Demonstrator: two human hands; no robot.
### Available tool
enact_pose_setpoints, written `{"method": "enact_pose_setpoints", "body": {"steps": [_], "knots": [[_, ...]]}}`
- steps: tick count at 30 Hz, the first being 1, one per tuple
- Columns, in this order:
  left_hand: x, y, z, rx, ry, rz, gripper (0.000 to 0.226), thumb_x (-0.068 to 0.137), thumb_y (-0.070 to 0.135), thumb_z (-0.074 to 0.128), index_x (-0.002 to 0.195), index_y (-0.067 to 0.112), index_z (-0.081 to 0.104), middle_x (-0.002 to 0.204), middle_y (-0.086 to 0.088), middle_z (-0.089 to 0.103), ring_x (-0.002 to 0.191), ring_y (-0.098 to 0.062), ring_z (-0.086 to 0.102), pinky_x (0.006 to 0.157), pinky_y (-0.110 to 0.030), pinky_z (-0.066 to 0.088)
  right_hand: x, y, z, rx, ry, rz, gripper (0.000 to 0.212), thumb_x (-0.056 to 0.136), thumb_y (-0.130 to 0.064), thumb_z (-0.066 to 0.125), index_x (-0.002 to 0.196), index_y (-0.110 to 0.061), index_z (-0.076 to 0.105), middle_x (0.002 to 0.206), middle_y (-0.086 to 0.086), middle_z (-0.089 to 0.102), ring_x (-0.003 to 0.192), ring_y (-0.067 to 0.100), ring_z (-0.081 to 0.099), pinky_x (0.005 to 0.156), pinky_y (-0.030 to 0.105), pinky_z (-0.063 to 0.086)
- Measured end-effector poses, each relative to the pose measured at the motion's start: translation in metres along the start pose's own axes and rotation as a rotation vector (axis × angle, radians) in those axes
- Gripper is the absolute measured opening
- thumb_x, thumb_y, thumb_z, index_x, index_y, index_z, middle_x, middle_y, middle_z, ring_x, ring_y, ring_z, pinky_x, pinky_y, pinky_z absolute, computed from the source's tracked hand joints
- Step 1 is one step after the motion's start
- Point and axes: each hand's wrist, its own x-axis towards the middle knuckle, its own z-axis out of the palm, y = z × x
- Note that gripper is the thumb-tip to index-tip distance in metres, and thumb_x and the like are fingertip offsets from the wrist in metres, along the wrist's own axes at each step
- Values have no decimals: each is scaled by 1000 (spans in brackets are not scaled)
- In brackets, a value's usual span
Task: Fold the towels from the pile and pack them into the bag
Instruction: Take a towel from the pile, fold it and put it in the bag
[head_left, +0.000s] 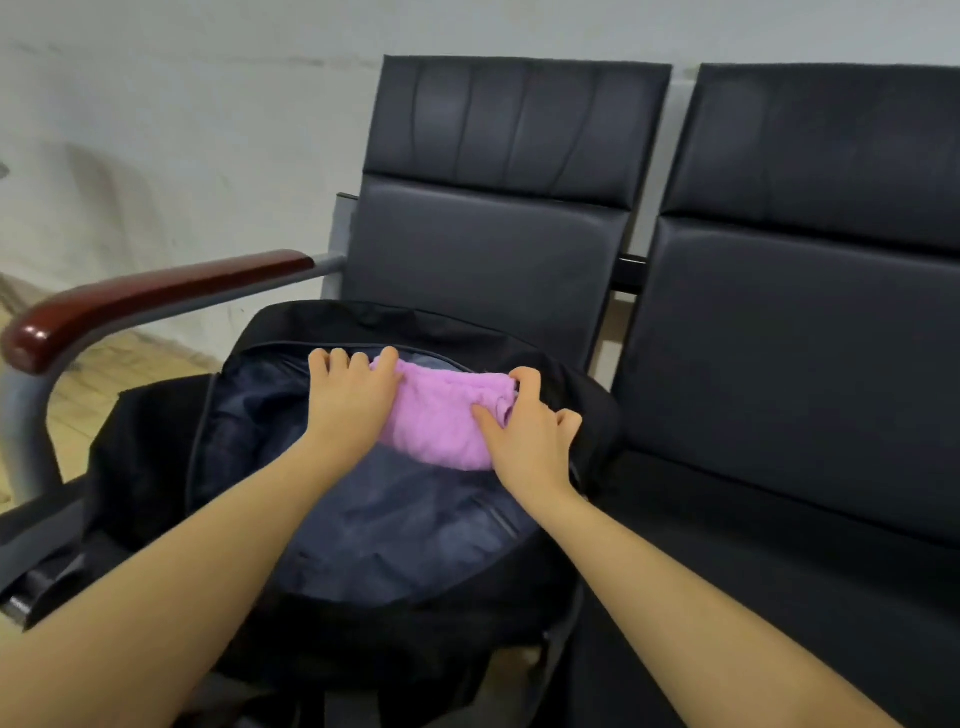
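Mid-frame, a folded pink towel sits inside the open black bag on a seat. The left hand presses it with spread fingers; the right hand pinches its right end.

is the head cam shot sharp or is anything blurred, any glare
Head view: soft throughout, with smear on the wooden armrest and forearms; a small glare spot on the armrest's tip; wide-angle bend in the chair backs; the pink towel and black bag stay readable.
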Motion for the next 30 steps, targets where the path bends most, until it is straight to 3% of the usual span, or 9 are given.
{"method": "enact_pose_setpoints", "body": {"steps": [5,11,14,18,22,24,26,28,30], "knots": [[20,-27,76,66,-46,10,25,67,17,82,77,9,60,47,-5,46,50,-25,45,66,-38,42,52,2,72,-111,-18,-61,34,96,-40,50,117,-17,38,78,-4,54,80,20,46,90,33,27],[32,-39,140,128,-72,61,40,64,20,85,93,8,61,50,-4,47,55,-25,45,65,-37,25,87,12,131,-237,-54,-134,35,97,-40,47,119,-15,37,96,5,68,94,25,55,92,36,30],[35,-39,158,196,-36,82,51,63,21,84,99,10,50,53,0,44,58,-23,43,61,-33,21,91,21,159,-374,-31,-187,39,93,-43,55,114,-13,43,88,5,69,85,25,58,83,36,34],[23,-37,176,180,54,132,33,67,13,76,85,14,49,75,-6,42,67,-24,36,60,-35,21,92,29,181,-650,111,-286,60,57,-50,85,97,-16,56,77,2,60,64,20,53,59,31,40],[10,-45,178,-38,17,389,5,75,14,58,73,12,62,70,-6,53,62,-27,48,55,-35,29,95,31,180,-598,231,-570,42,68,-42,76,94,-20,52,85,0,56,67,19,50,60,29,38],[-5,-44,176,-214,-88,452,31,87,30,42,77,13,66,74,-7,61,67,-29,58,61,-35,41,95,30,179,-553,171,-635,20,81,-41,56,80,-21,60,76,-3,57,64,19,53,58,29,40],[-14,-37,165,-292,-282,343,64,93,49,22,103,8,70,97,-15,69,92,-34,65,84,-40,50,89,42,182,-541,42,-591,35,83,-43,39,80,-23,68,72,-4,62,63,18,60,57,25,45],[-16,-29,159,-312,-559,220,92,80,63,-3,141,14,45,144,-18,44,136,-34,38,113,-42,26,85,58,185,-530,-114,-527,49,83,-44,33,99,-24,74,86,-1,71,75,21,69,65,27,52],[-10,-25,159,-335,-795,108,95,70,66,-11,153,27,15,160,-9,9,148,-26,3,118,-39,0,84,62,184,-560,-218,-470,56,84,-45,29,114,-25,71,105,3,72,92,22,70,76,29,54]]}}
